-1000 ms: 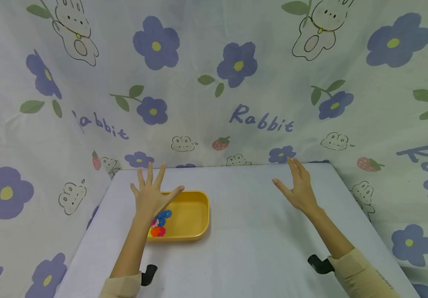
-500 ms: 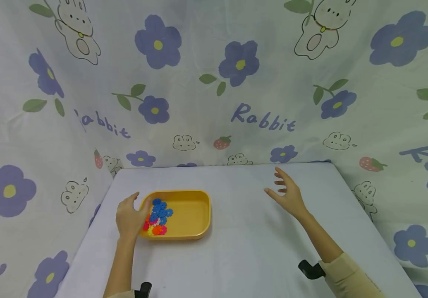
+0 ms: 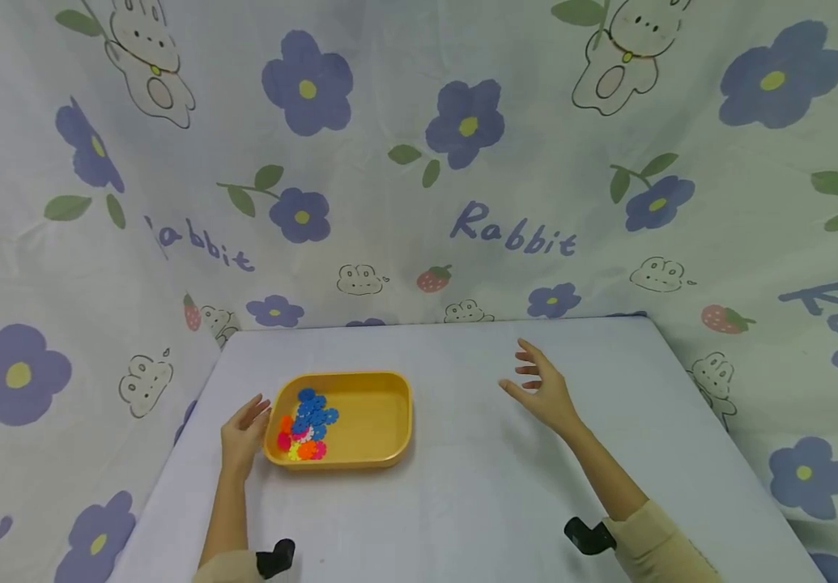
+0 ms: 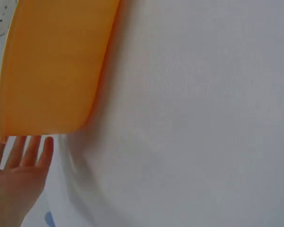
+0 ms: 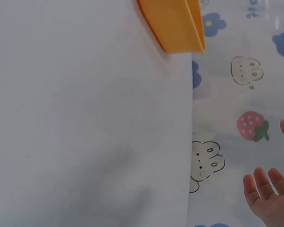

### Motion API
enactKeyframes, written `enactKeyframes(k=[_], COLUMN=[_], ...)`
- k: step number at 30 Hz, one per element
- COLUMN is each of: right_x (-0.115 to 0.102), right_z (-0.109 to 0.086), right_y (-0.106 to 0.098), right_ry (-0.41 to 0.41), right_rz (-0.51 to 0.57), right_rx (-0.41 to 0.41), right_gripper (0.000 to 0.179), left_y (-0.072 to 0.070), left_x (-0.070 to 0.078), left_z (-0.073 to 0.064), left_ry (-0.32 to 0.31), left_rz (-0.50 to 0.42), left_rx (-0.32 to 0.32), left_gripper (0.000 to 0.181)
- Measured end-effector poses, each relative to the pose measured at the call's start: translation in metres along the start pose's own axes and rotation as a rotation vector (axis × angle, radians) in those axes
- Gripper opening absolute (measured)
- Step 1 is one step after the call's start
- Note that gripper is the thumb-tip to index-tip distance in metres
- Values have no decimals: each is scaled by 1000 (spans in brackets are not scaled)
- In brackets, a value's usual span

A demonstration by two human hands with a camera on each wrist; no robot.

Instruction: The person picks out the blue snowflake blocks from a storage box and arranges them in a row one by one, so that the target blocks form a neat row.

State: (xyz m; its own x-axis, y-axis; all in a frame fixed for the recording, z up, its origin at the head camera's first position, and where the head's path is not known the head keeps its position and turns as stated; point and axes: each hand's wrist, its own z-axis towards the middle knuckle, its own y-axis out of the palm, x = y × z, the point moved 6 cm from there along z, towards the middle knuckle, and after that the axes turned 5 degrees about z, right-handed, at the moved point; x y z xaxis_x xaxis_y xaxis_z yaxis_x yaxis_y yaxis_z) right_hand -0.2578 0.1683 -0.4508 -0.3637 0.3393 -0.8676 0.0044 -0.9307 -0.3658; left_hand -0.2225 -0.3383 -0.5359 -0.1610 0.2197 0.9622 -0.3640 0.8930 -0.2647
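A yellow tray [image 3: 371, 421] stands on the left half of the white table, with small flower-shaped pieces [image 3: 309, 417] in blue, orange, pink and yellow heaped at its left end. Beside the tray's left end is my left hand [image 3: 241, 437], its fingers extended along the outer wall. In the left wrist view the fingertips [image 4: 46, 144] reach the tray's end; whether they press on it I cannot tell. My right hand [image 3: 546, 397] hovers above the table, well to the right of the tray, fingers loosely bent and holding nothing.
The white table [image 3: 462, 502] runs back to a patterned curtain [image 3: 382, 202] with flowers and rabbits, which also hangs at both sides. A black wrist mount [image 3: 276, 559] sits on the left sleeve and another black mount [image 3: 589, 536] on the right.
My left hand has come down from above the tray to its left end, uncovering the pieces. My right hand has moved left and lower, its fingers bending a little. The tray stays in place.
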Motion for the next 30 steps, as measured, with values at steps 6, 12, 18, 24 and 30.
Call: enactKeyframes(k=[6, 12, 18, 24, 30], right_x=[1, -25, -10, 10, -15], right_z=[-3, -7, -10, -10, -12], right_y=[6, 9, 14, 23, 32], right_ry=[32, 33, 35, 42, 37], right_rz=[-5, 30, 19, 39, 49], right_rx=[-18, -30, -23, -27, -44], right_gripper=[75, 72, 72, 72, 69], left_y=[14, 22, 21, 19, 24], left_x=[-22, -20, -17, -18, -16], left_z=[-1, -3, 1, -1, -13], left_ry=[-203, -189, -120, -99, -76], left_rz=[-201, -207, -184, -188, -249], left_rx=[-115, -139, -85, 23, 65], left_gripper=[56, 55, 51, 48, 46])
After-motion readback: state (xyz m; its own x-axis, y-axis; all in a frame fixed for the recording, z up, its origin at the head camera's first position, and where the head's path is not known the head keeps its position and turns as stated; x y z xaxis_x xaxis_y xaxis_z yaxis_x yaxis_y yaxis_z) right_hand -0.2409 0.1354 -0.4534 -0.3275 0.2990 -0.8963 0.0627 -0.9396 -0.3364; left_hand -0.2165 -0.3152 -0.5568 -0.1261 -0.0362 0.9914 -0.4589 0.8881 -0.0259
